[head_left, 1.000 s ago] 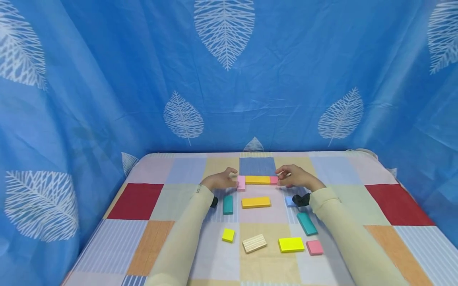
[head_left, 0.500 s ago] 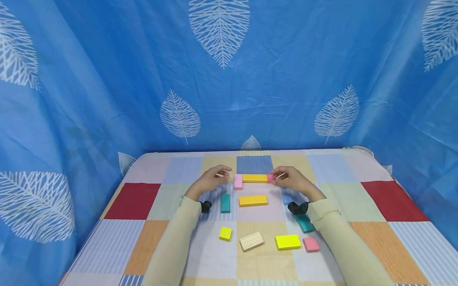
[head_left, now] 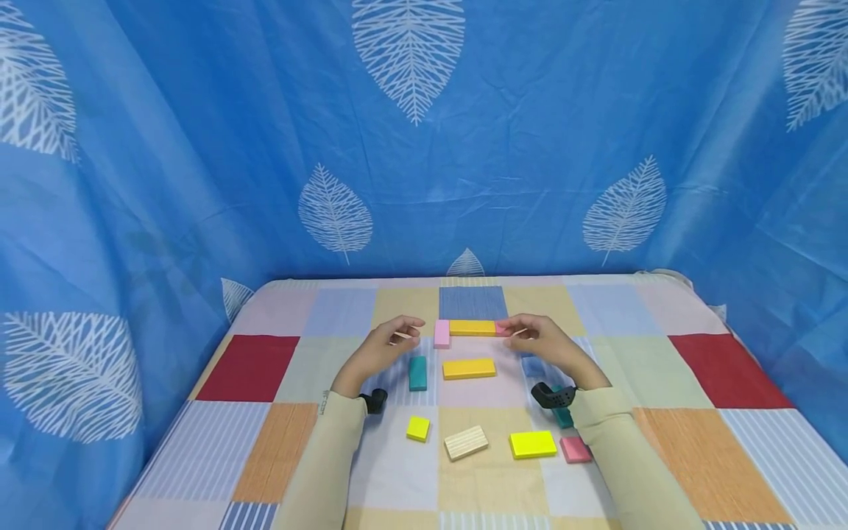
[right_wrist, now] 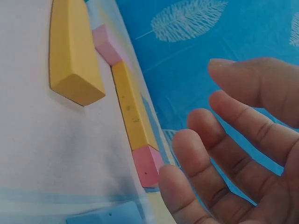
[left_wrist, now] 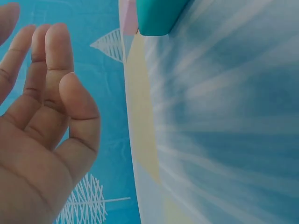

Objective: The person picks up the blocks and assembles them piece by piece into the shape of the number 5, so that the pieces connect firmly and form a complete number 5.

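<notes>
Toward the back of the table, a light pink block (head_left: 442, 334), an orange-yellow block (head_left: 472, 328) and a small pink block (right_wrist: 146, 167) lie end to side in a row. To the left of the row, my left hand (head_left: 380, 351) hovers with relaxed fingers and holds nothing. My right hand (head_left: 548, 346) is at the row's right end, its loosely bent fingertips overlapping the pink block in the head view. Nothing is between its fingers in the right wrist view. A second orange-yellow block (head_left: 469, 369) lies in front of the row.
A teal block (head_left: 417, 374) lies near my left hand. A blue block (right_wrist: 105, 213) and another teal block (head_left: 562, 417) are near my right wrist. Closer in are a yellow square (head_left: 418, 428), a plain wood block (head_left: 467, 443), a yellow block (head_left: 533, 444) and a pink square (head_left: 575, 450).
My left hand has drawn away leftward from the light pink block and a little toward me. My right hand has shifted slightly toward me. The row of blocks keeps its arrangement.
</notes>
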{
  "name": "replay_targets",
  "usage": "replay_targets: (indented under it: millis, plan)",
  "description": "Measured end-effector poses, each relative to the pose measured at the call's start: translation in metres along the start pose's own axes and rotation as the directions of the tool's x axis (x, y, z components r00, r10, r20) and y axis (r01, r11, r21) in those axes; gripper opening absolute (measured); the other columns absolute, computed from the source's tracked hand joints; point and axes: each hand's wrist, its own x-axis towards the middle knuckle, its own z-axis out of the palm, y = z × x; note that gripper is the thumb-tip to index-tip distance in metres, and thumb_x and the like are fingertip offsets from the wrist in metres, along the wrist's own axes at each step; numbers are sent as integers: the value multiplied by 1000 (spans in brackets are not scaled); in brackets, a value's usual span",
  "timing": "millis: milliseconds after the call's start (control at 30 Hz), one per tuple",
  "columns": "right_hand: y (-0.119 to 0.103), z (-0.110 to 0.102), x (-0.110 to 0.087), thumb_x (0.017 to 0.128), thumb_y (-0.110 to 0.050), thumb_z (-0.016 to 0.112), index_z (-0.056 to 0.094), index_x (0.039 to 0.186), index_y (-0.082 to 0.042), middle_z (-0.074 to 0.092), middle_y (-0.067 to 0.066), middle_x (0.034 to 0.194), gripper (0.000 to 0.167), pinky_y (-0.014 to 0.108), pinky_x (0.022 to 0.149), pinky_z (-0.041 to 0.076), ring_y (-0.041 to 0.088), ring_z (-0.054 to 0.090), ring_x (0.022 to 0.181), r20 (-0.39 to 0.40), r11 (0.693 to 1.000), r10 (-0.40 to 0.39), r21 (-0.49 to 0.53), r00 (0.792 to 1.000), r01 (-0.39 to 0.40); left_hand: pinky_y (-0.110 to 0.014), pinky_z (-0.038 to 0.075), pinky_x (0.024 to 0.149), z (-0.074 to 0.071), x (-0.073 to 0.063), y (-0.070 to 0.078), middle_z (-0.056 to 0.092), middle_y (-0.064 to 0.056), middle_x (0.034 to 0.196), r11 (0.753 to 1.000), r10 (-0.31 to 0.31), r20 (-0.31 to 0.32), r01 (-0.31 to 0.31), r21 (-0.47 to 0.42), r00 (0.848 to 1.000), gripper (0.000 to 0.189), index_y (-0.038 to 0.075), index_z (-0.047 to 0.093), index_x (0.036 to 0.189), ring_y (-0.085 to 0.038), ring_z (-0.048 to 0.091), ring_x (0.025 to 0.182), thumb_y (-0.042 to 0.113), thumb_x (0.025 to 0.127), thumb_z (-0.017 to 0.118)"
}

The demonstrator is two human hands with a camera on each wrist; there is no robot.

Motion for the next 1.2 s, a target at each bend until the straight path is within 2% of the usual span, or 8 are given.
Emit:
replay_targets:
  millis: [133,333,600,900,1033,1200]
  plan:
    - [-1,1,-4,105,-6,69,64,141,8,69,27,130,39,27,87,58,33,65,111,-10,1000,9,22,1000,-9,-55,50,108,0,-6,-3,67,-27,130,999,25,-3,-25,-23,1000,36,-8,60,143,-43,63,123,0,107,61]
    - [0,3,-5,105,-6,70,64,141,8,69,27,130,39,24,86,57,32,64,111,-11,999,16,47,1000,-16,-56,49,108,-2,-9,-7,66,-27,131,1000,5,4,-5,-24,1000,40,-7,58,144,-43,62,124,1,106,63]
    - [6,6,-3,104,-2,69,62,139,12,69,29,127,38,22,87,56,28,64,110,2,998,8,60,1000,-8,-54,49,109,-1,-7,-12,65,-28,132,999,-13,48,14,-31,999,41,-8,58,144,-43,60,125,3,105,67]
    - [7,11,0,101,1,70,62,133,17,70,28,117,37,22,86,54,26,65,101,17,998,-13,65,1000,12,-57,48,111,-3,-7,-18,64,-25,137,995,-92,55,93,-29,994,45,-5,57,147,-42,58,129,9,106,68]
    - [9,13,1,100,2,71,63,133,16,71,28,117,36,22,89,53,27,65,102,30,998,-14,61,999,12,-59,47,111,-3,-9,-18,64,-23,137,987,-156,62,158,-32,986,45,-2,58,148,-41,58,129,10,105,69]
    - [11,16,1,98,1,74,65,129,15,71,28,117,35,22,86,54,26,66,99,59,1000,0,23,998,-1,-61,48,109,0,-11,-18,65,-18,134,975,-221,61,222,-11,973,44,2,60,146,-40,60,123,11,105,71]
